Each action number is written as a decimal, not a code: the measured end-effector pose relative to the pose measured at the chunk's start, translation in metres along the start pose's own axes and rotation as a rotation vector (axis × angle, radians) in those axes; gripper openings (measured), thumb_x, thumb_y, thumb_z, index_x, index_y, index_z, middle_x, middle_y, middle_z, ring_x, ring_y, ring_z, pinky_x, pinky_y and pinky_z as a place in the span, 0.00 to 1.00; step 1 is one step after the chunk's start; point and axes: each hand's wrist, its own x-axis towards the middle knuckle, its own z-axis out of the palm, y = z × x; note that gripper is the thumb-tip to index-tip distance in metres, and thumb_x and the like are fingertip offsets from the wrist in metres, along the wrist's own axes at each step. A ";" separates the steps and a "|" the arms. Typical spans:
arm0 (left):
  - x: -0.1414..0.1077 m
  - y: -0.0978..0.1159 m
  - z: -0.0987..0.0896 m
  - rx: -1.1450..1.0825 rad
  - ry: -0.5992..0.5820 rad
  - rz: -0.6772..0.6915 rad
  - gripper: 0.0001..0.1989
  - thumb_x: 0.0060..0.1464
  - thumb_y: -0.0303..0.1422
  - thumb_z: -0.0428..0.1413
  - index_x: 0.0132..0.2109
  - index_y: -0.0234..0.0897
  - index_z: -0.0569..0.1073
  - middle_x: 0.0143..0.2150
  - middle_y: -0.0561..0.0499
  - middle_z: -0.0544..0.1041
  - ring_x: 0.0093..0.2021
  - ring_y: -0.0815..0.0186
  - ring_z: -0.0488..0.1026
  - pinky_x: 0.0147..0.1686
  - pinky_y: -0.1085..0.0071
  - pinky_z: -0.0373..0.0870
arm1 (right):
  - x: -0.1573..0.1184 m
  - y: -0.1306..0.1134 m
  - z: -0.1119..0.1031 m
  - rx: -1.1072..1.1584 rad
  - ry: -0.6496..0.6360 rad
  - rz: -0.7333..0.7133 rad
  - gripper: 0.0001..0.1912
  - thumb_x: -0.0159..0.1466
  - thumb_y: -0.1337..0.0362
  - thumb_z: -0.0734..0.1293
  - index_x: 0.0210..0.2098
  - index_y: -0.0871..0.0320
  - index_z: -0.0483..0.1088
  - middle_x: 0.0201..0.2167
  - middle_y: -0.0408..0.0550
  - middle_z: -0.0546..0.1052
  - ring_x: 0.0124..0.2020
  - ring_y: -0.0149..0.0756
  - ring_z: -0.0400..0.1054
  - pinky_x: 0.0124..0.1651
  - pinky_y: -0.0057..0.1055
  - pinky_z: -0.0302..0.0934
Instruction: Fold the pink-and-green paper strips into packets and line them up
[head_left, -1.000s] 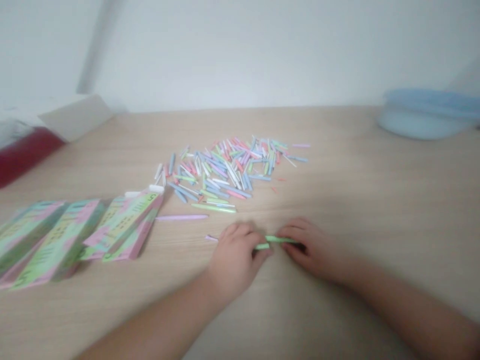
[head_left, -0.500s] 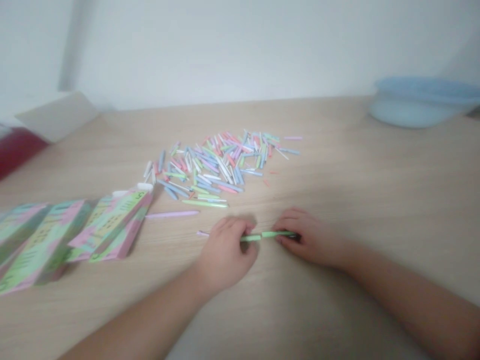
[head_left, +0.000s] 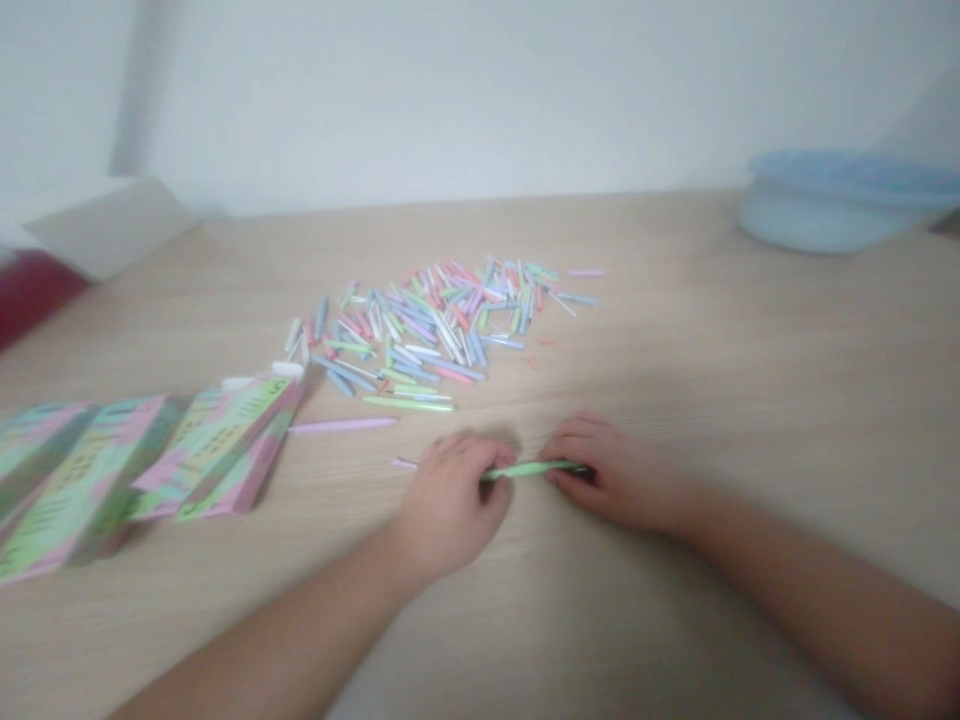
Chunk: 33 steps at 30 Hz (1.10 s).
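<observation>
My left hand (head_left: pixel 454 505) is closed, thumb and fingers pinching the left end of a green pen (head_left: pixel 532 468). My right hand (head_left: pixel 607 472) pinches the pen's right end, where a dark tip shows under the fingers. Between the hands the green pieces meet in one line, level and just above the table. Past my left hand pokes the end of a thin purple piece (head_left: pixel 405 463); whether that hand touches it is hidden. A purple pen part (head_left: pixel 343 425) lies to the left of that hand.
Beyond my hands spreads a pile of coloured pen parts (head_left: pixel 420 330). Pink and green printed boxes (head_left: pixel 217 440) lie at the left. A blue bowl-like container (head_left: pixel 840 205) stands at the back right, and a white and red box (head_left: pixel 105 230) at the back left.
The gap between the two green pieces has closed, and they now touch end to end. My right hand has shifted slightly left; my left hand has hardly moved.
</observation>
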 end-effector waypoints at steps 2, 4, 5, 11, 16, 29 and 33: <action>0.000 0.000 0.000 0.003 -0.001 0.001 0.09 0.56 0.26 0.58 0.43 0.43 0.76 0.42 0.53 0.79 0.46 0.60 0.73 0.49 0.61 0.64 | 0.000 -0.001 -0.001 0.001 -0.005 0.007 0.08 0.70 0.67 0.66 0.46 0.54 0.76 0.42 0.48 0.77 0.48 0.41 0.68 0.57 0.40 0.60; 0.000 0.000 0.000 0.008 0.001 -0.001 0.09 0.57 0.26 0.58 0.43 0.43 0.76 0.42 0.53 0.79 0.46 0.60 0.73 0.49 0.61 0.64 | 0.000 0.000 0.000 0.000 -0.009 0.003 0.08 0.70 0.66 0.66 0.46 0.54 0.76 0.42 0.48 0.77 0.48 0.41 0.68 0.57 0.40 0.60; 0.000 0.000 0.000 0.012 0.002 -0.002 0.08 0.57 0.26 0.58 0.43 0.43 0.76 0.42 0.53 0.79 0.46 0.60 0.73 0.49 0.61 0.64 | 0.000 0.001 0.000 -0.001 -0.009 -0.003 0.07 0.70 0.66 0.66 0.46 0.54 0.76 0.42 0.47 0.77 0.47 0.41 0.68 0.57 0.40 0.60; 0.000 0.001 0.001 0.009 -0.006 -0.004 0.08 0.58 0.26 0.58 0.43 0.43 0.76 0.42 0.52 0.79 0.47 0.60 0.73 0.49 0.61 0.64 | 0.001 0.001 0.000 -0.011 -0.003 -0.007 0.08 0.71 0.66 0.65 0.46 0.55 0.76 0.41 0.48 0.77 0.47 0.40 0.67 0.56 0.40 0.59; -0.001 -0.001 0.000 0.011 -0.006 0.016 0.09 0.59 0.26 0.57 0.45 0.43 0.75 0.43 0.53 0.79 0.47 0.61 0.74 0.49 0.61 0.64 | 0.001 0.001 -0.001 -0.005 -0.013 -0.003 0.08 0.71 0.66 0.65 0.46 0.55 0.76 0.42 0.48 0.77 0.47 0.40 0.68 0.56 0.39 0.60; 0.000 -0.001 -0.009 0.506 0.035 -0.061 0.16 0.66 0.33 0.51 0.58 0.47 0.75 0.50 0.46 0.77 0.51 0.50 0.70 0.49 0.52 0.63 | 0.000 0.010 0.003 -0.069 0.040 0.075 0.12 0.73 0.62 0.64 0.51 0.51 0.77 0.46 0.50 0.77 0.49 0.42 0.69 0.55 0.42 0.64; 0.005 -0.006 -0.012 0.496 -0.026 -0.008 0.21 0.67 0.32 0.50 0.65 0.48 0.70 0.52 0.47 0.76 0.53 0.53 0.70 0.53 0.54 0.64 | -0.001 0.012 0.004 -0.082 0.029 0.061 0.13 0.73 0.61 0.63 0.52 0.50 0.77 0.46 0.51 0.77 0.49 0.43 0.70 0.55 0.43 0.65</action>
